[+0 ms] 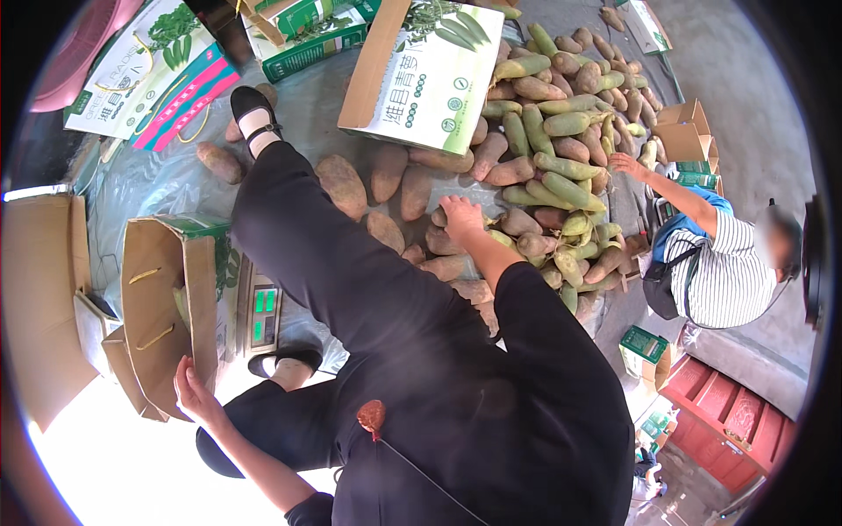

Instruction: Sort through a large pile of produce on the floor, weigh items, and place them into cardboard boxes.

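My left hand [198, 399] is open, its fingers stretched out beside the lower edge of an open brown carton [158, 307]. The carton has yellow cord handles, and a pale green item shows partly inside. It stands by a digital scale [261, 311] with lit green displays. My right hand [462, 216] reaches into the near edge of a large heap, its fingers bent over a brown, soil-coated root [438, 217]. Most of that root is hidden under the hand. Long green radishes [561, 167] and brown, soil-coated roots [526, 223] make up the heap.
A printed white carton [438, 79] sits against the heap. Loose brown roots [342, 186] lie on plastic sheeting by my leg. More printed cartons [145, 74] and a pink tub [83, 53] stand at far left. A person in a striped shirt [724, 272] reaches toward the heap from the right.
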The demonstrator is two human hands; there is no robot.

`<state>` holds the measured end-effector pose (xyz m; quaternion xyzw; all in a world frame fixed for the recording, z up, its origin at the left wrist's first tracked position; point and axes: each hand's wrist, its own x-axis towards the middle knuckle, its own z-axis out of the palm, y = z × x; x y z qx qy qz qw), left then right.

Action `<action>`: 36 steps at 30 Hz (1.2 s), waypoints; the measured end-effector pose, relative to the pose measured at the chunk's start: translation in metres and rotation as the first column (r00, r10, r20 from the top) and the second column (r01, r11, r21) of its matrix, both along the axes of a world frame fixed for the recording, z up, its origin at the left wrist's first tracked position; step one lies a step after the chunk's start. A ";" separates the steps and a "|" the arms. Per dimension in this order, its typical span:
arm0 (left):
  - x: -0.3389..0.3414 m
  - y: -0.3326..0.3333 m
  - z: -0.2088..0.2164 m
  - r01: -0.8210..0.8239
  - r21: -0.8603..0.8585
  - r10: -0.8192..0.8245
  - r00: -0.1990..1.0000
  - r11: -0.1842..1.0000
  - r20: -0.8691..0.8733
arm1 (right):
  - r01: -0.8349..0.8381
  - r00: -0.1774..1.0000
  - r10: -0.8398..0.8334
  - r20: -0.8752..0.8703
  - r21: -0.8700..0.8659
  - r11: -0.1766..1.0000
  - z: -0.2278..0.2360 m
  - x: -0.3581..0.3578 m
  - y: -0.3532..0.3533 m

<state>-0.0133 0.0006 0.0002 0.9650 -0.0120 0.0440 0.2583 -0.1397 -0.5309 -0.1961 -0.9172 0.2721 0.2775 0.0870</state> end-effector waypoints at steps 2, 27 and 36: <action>0.000 0.001 0.000 0.008 -0.020 -0.007 1.000 1.000 0.015 | 0.066 0.998 -0.066 0.016 0.010 0.998 0.015 -0.005 -0.008; -0.016 -0.002 0.029 -0.120 -0.152 0.133 0.988 0.981 0.080 | -0.025 0.262 -0.600 0.756 0.626 0.779 0.168 0.046 -0.030; -0.020 0.008 0.025 -0.087 -0.190 0.112 0.986 0.978 0.122 | -0.398 0.094 -0.581 0.809 0.565 0.723 0.282 0.124 0.031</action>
